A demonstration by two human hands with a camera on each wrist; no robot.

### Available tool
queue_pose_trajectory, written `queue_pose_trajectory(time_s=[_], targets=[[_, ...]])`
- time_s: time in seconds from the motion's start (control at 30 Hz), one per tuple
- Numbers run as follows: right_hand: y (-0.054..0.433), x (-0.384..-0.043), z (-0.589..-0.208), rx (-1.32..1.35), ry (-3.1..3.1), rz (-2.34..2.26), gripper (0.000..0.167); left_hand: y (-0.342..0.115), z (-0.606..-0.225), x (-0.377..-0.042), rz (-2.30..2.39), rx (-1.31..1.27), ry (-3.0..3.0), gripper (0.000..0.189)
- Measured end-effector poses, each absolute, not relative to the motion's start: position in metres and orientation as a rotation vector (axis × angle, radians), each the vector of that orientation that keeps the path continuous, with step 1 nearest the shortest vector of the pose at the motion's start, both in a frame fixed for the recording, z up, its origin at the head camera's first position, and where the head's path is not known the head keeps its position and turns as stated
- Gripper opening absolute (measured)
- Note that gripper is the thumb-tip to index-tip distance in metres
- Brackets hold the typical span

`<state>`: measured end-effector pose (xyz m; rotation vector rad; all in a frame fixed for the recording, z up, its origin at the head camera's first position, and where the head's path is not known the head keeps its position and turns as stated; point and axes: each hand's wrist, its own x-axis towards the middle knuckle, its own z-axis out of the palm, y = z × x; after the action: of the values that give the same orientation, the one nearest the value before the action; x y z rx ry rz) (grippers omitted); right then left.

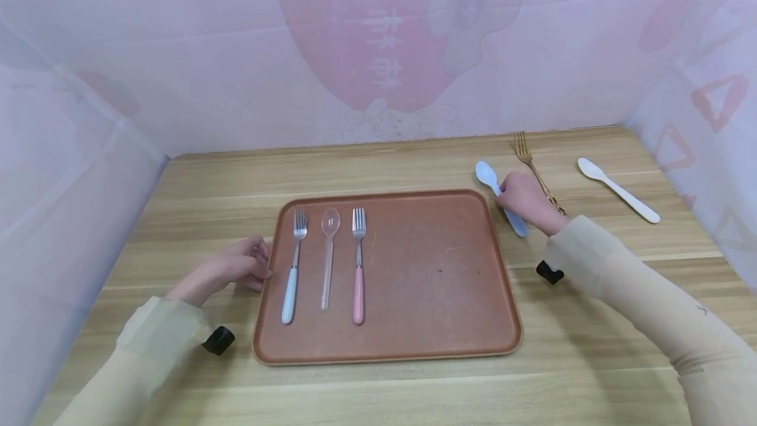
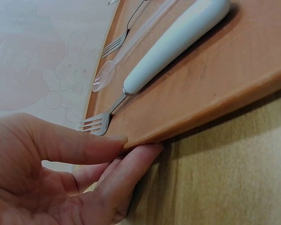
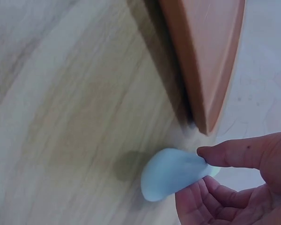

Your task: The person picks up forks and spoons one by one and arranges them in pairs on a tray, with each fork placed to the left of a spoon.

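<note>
My left hand (image 1: 239, 264) pinches the left rim of a brown tray (image 1: 437, 314), thumb on top and fingers below in the left wrist view. On the tray lie a fork with a pale blue handle (image 1: 289, 296), a clear plastic spoon (image 1: 328, 261) and a fork with a pink handle (image 1: 358, 294), side by side. Beyond the tray's right edge, my right hand (image 1: 526, 201) holds a light blue spoon (image 1: 487, 175) between thumb and fingers. Its handle end (image 3: 166, 176) shows close up in the right wrist view, and the hand covers its middle.
Just right of the right hand, a gold fork (image 1: 525, 156) lies on the wooden table (image 1: 378, 390), its handle partly behind the hand. A white spoon (image 1: 621, 190) lies farther right. Pale printed cloth (image 1: 207, 84) hangs behind the table and along its sides.
</note>
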<state>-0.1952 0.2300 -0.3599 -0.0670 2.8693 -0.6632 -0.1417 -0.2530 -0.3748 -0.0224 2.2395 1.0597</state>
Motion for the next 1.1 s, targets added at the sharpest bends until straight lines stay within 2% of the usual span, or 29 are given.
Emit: queue_pose_trajectory(time_s=[0.07, 0.2, 0.3, 0.57, 1.1], targets=[[0.228, -0.193, -0.358, -0.054, 2.866, -0.652, 0.010, -0.253, -0.375, -0.142, 1.066, -0.014, 2.236, 0.034], [0.224, -0.188, -0.356, -0.047, 2.858, -0.641, 0.021, -0.253, -0.375, -0.142, 1.066, -0.019, 2.237, 0.034], [0.221, -0.184, -0.355, -0.059, 2.861, -0.634, 0.021, -0.254, -0.375, -0.142, 1.068, -0.031, 2.241, 0.034], [0.214, -0.174, -0.353, -0.110, 2.866, -0.610, 0.007, -0.255, -0.377, -0.140, 1.071, -0.031, 2.238, 0.034], [0.190, -0.164, -0.348, -0.271, 2.891, -0.568, 0.003, -0.255, -0.375, -0.139, 1.059, -0.039, 2.235, 0.033]])
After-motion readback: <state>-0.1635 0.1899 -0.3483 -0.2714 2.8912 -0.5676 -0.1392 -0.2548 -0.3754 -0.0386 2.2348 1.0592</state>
